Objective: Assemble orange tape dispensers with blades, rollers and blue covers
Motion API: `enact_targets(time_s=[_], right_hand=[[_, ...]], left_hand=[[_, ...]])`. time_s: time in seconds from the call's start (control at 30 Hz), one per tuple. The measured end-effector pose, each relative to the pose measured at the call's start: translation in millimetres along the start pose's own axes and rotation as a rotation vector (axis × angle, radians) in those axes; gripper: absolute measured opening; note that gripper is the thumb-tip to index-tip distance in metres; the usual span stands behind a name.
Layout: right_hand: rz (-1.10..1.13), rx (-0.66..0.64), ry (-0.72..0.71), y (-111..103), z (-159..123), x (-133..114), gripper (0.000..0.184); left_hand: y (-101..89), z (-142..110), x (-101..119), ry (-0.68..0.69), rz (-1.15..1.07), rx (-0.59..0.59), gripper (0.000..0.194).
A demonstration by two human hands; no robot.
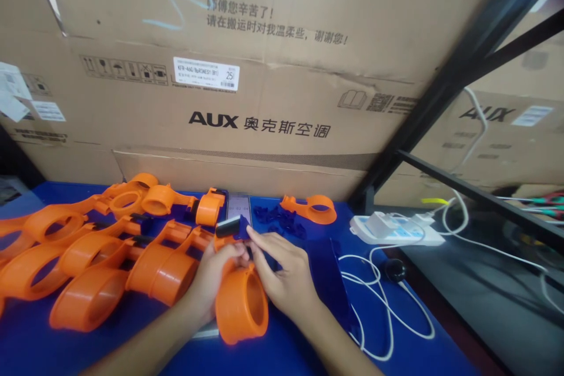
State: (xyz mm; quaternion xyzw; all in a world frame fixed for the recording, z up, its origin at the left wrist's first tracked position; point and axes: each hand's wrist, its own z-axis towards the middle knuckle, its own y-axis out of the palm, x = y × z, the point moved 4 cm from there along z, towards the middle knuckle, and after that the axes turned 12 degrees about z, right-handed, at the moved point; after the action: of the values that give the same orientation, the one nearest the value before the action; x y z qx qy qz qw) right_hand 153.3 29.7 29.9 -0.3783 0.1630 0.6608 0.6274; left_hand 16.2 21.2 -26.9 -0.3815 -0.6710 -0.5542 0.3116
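Observation:
My left hand [215, 273] is closed around the handle of an orange plastic ring-shaped part [238, 305], whose wide ring hangs below my fingers. At the upper end of that handle sits a black piece with a pale, shiny top [228, 227]. My right hand [284, 267] has its thumb and fingers pinched on a small dark blue plastic piece [244, 229] at the end of the black piece. Fingers partly hide where the pieces meet. Behind my right hand lies a pile of small dark blue pieces [282, 218], with another orange ring part [315, 210] beyond.
Several orange ring parts [92, 299] crowd the left of the blue tabletop [304, 358]. A grey flat object [238, 204] lies behind my hands. On the right are a white power strip [396, 232], looped white cables [390, 317] and a black shelf frame [423, 106]. Large cardboard boxes [264, 76] stand behind.

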Motion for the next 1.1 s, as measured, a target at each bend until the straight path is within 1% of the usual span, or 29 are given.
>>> enact_targets(time_s=[0.07, 0.17, 0.27, 0.37, 0.4, 0.5, 0.6, 0.67, 0.8, 0.83, 0.9, 0.97, 1.03, 1.1], right_hand=[[0.067, -0.002, 0.057, -1, 3, 0, 0.033], [0.162, -0.003, 0.166, -5, 6, 3, 0.026], [0.220, 0.043, 0.262, -9, 6, 9, 0.022], [0.263, 0.154, 0.344, -11, 4, 16, 0.030], [0.286, 0.166, 0.374, -11, 4, 18, 0.034], [0.379, 0.097, 0.455, -7, 4, 21, 0.042], [0.437, 0.044, 0.463, -8, 7, 21, 0.043], [0.461, 0.013, 0.457, -10, 8, 21, 0.042], [0.559, -0.156, 0.526, -4, 6, 21, 0.045], [0.576, -0.180, 0.541, -2, 5, 21, 0.045], [0.582, -0.175, 0.554, -1, 5, 21, 0.043], [0.573, -0.120, 0.548, -1, 5, 20, 0.038], [0.572, -0.052, 0.528, -1, 5, 20, 0.036], [0.579, 0.009, 0.513, -1, 4, 20, 0.037]], left_hand=[[-0.6, 0, -1, -0.018, 0.002, 0.002, 0.018], [-1.3, 1, -4, -0.069, -0.009, 0.001, 0.027], [1.5, -1, -7, -0.117, -0.012, -0.050, 0.031], [5.8, -3, -8, -0.144, 0.012, -0.136, 0.030], [6.5, -4, -8, -0.146, 0.024, -0.154, 0.030], [7.1, -5, -7, -0.163, 0.055, -0.179, 0.029], [9.0, -8, -3, -0.193, 0.058, -0.199, 0.030], [10.8, -13, -1, -0.196, 0.042, -0.211, 0.035], [12.9, -19, -3, -0.232, 0.054, -0.291, 0.046], [12.7, -19, -6, -0.253, 0.073, -0.320, 0.050], [10.9, -15, -11, -0.275, 0.118, -0.357, 0.059], [7.3, -9, -14, -0.259, 0.161, -0.325, 0.063], [3.5, -4, -12, -0.185, 0.190, -0.233, 0.060], [3.2, -3, -6, -0.095, 0.209, -0.173, 0.055]])
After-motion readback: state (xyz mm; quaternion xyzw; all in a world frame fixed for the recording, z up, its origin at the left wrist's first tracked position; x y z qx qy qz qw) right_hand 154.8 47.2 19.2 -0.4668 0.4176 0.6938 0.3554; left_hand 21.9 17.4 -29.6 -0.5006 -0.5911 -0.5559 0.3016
